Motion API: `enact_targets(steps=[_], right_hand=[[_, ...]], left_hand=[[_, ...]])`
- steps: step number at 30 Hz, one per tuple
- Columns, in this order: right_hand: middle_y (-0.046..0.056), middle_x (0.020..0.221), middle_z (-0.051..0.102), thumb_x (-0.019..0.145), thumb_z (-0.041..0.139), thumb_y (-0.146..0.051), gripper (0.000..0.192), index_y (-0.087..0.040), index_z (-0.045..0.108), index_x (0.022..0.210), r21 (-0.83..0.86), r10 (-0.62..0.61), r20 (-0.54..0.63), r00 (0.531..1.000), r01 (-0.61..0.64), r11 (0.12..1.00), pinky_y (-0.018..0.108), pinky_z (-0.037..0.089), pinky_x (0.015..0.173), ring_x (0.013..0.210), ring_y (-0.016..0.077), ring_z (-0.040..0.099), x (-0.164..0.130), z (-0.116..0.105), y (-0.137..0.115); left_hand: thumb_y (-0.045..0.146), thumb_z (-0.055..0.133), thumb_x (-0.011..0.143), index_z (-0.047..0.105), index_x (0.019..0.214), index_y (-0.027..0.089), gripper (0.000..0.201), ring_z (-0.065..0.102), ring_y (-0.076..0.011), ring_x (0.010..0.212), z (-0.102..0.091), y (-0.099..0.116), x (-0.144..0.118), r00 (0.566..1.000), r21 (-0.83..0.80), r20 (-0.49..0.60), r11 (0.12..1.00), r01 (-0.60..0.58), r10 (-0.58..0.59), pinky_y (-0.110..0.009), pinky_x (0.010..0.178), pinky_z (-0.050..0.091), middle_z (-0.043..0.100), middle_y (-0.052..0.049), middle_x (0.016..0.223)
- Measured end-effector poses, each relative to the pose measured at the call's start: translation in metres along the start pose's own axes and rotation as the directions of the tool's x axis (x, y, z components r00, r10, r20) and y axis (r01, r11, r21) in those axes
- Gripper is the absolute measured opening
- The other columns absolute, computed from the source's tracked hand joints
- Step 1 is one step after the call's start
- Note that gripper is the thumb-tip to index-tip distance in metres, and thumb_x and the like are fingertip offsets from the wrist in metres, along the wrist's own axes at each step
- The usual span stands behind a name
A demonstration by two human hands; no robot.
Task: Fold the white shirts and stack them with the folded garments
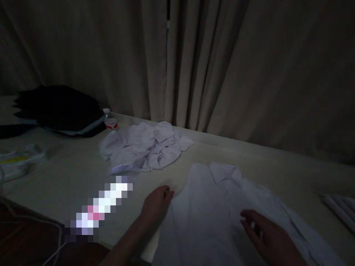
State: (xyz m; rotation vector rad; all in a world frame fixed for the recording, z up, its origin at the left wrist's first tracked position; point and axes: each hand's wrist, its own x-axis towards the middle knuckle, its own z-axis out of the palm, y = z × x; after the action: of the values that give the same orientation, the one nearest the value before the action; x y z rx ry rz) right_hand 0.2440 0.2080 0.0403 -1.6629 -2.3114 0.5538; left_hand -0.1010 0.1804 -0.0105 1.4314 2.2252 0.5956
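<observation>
Hands (156,205) (266,232) flat on white shirt (210,218)

Crumpled shirt (145,147) mid-table, small bottle (110,120) beside a dark clothes pile (59,109), curtain (194,62) behind, folded whites (342,208) far right.

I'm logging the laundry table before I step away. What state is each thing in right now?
Flat shirt: spread out on the table, collar up, both hands on it.
Crumpled shirt: bunched in a heap, untouched.
Bottle: upright, cap on.
Dark clothes: stacked at the far left.
Left hand: fingers resting on the flat shirt's edge.
Right hand: fingers spread over the shirt front.
</observation>
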Motion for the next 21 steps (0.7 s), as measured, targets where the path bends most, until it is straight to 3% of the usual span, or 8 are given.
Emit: enact_targets(steps=[2,5,9,15,18,21], right_hand=[[0.005,0.098,0.069,0.088,0.037,-0.042,0.03,-0.029,0.059,0.104,-0.042,-0.185,-0.026,0.982,0.183,0.982,0.036,0.052,0.073,0.077,0.0199,0.065,0.059,0.008,-0.033],[0.007,0.103,0.066,0.088,0.037,-0.024,0.029,-0.022,0.061,0.104,-0.126,-0.415,-0.063,0.907,0.406,0.905,0.032,0.047,0.084,0.092,0.0186,0.061,0.134,0.028,-0.074],[0.008,0.108,0.064,0.087,0.04,-0.013,0.033,-0.019,0.064,0.107,-0.216,-0.507,0.009,0.862,0.496,0.841,0.029,0.041,0.092,0.103,0.0179,0.056,0.204,0.063,-0.104],[0.009,0.11,0.063,0.085,0.043,-0.012,0.033,-0.023,0.068,0.105,-0.36,-0.487,0.16,0.859,0.51,0.781,0.03,0.039,0.087,0.099,0.0192,0.055,0.25,0.102,-0.113],[0.008,0.105,0.064,0.085,0.047,-0.015,0.027,-0.022,0.07,0.097,-0.361,-0.466,0.193,0.863,0.504,0.784,0.03,0.039,0.085,0.096,0.0189,0.056,0.257,0.107,-0.103],[0.008,0.104,0.065,0.085,0.046,-0.015,0.028,-0.021,0.069,0.1,-0.367,-0.442,0.197,0.875,0.484,0.795,0.029,0.04,0.086,0.095,0.0185,0.057,0.26,0.107,-0.09]], left_hand=[[0.047,0.043,0.083,0.066,0.084,0.026,0.031,0.064,-0.0204,0.084,0.0,0.0,0.003,0.999,0.005,0.018,0.999,-0.045,0.045,-0.03,0.07,0.039,0.071,-0.005,0.09],[0.046,0.044,0.082,0.065,0.079,0.026,0.03,0.063,-0.0203,0.081,0.003,-0.002,0.004,0.992,0.042,0.062,0.993,-0.112,0.109,-0.031,0.069,0.039,0.07,-0.005,0.088],[0.046,0.041,0.084,0.064,0.085,0.025,0.031,0.062,-0.0241,0.086,0.008,-0.007,0.002,0.985,0.165,0.088,0.973,-0.163,0.15,-0.037,0.076,0.039,0.068,-0.009,0.094],[0.042,0.045,0.083,0.06,0.093,0.025,0.025,0.059,-0.0279,0.095,0.014,-0.015,0.0,0.978,0.204,0.16,0.965,-0.165,0.133,-0.042,0.082,0.038,0.065,-0.011,0.1],[0.041,0.046,0.084,0.06,0.089,0.024,0.023,0.059,-0.0251,0.092,0.012,-0.017,-0.001,0.975,0.168,0.155,0.968,-0.185,0.159,-0.04,0.08,0.038,0.065,-0.009,0.097],[0.039,0.044,0.086,0.06,0.084,0.022,0.024,0.059,-0.0217,0.086,0.007,-0.019,-0.003,0.972,0.109,0.111,0.969,-0.221,0.209,-0.037,0.077,0.039,0.065,-0.006,0.092]])
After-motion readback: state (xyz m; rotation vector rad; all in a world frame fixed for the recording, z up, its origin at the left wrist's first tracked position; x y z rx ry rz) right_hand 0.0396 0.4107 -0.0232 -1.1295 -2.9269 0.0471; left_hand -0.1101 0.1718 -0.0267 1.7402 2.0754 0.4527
